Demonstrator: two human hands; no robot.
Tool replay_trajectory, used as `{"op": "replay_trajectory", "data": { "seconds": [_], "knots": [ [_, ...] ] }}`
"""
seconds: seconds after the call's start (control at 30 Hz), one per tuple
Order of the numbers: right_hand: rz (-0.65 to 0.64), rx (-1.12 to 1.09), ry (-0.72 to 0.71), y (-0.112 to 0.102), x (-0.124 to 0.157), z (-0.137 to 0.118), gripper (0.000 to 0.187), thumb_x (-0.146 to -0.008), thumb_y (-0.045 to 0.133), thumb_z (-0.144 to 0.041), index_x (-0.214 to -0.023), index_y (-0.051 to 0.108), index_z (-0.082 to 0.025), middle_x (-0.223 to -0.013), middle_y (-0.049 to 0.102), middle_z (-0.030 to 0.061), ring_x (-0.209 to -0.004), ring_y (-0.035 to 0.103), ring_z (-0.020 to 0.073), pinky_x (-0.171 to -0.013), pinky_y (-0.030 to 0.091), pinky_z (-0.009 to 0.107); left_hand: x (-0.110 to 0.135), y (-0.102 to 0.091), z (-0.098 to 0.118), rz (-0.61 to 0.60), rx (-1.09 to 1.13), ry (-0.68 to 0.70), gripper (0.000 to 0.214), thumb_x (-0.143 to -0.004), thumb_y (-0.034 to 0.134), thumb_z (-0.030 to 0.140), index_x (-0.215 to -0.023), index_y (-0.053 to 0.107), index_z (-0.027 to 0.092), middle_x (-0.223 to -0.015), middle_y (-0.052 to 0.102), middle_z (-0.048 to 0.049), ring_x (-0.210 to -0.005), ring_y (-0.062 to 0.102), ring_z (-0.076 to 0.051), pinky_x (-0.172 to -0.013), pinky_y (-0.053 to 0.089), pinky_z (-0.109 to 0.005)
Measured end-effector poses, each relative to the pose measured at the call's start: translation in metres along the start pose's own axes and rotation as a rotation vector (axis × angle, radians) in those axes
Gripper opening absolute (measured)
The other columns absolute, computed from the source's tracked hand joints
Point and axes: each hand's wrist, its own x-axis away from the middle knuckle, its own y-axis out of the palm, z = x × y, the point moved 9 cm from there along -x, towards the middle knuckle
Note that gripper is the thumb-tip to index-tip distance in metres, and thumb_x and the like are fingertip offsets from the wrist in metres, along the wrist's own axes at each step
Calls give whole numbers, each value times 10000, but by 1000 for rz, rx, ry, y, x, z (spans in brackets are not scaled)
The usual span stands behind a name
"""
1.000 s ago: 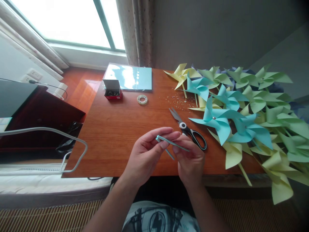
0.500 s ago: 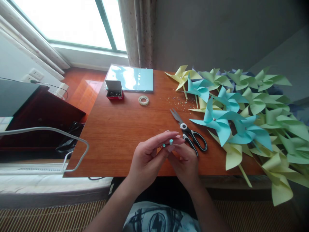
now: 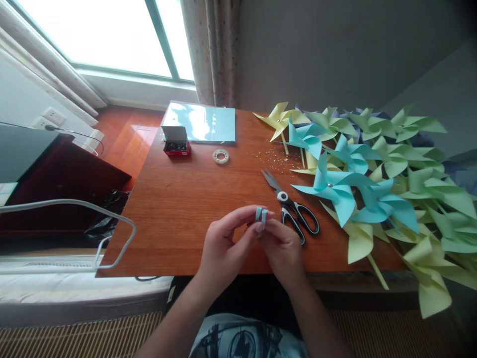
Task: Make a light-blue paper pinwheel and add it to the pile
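Over the front of the table, my left hand [image 3: 225, 241] and my right hand [image 3: 282, 246] meet, fingertips pinched together. Between them are two narrow light-blue rolled paper pieces [image 3: 264, 217], seen nearly end-on; their lengths are mostly hidden by my fingers. Whether they are separate or two ends of one piece, I cannot tell. Just right of my right hand lie scissors [image 3: 286, 200] with black-and-white handles, blades slightly apart and pointing away. Finished blue paper pinwheels [image 3: 330, 186] lie further right.
On the wooden table [image 3: 167, 214] are a roll of tape [image 3: 221, 157], an open red box [image 3: 177, 147] of small dark pieces, and blue paper [image 3: 223, 124] in a clear sleeve. Yellow pinwheels [image 3: 360, 241] and green pinwheels [image 3: 432, 186] crowd the right side. Tiny scraps [image 3: 278, 160] lie near them.
The blue paper pieces have tilted upright between my fingers, so more of their sides shows. My left fingers have drawn back a little from over them.
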Motion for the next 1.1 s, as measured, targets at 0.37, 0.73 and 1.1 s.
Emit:
{"op": "replay_trajectory", "data": {
  "seconds": [0.37,0.73,1.1],
  "knots": [
    [-247,-67,290,22,2,6,364,-951,609,-469,-907,799,-163,-637,685,21,-596,584,145,-589,482,256,-12,-8,-36,12,375,-337,314,-769,844,274,-1020,708,143,-939,800,-113,-655,723,-173,-499,557,-213],
    [-260,-130,316,20,2,12,369,-946,613,-458,-910,807,-147,-620,692,20,-606,612,146,-659,503,279,-14,-7,-37,-46,318,-352,310,-757,857,272,-1005,730,136,-893,803,-108,-849,769,-250,-637,594,-262],
    [-252,17,252,18,3,5,346,-975,592,-444,-988,789,-160,-880,786,63,-810,717,197,-758,549,300,-28,-28,-17,2,94,-172,258,-754,851,286,-956,767,149,-926,798,-87,-840,748,-213,-743,589,-280]
  ]
}}
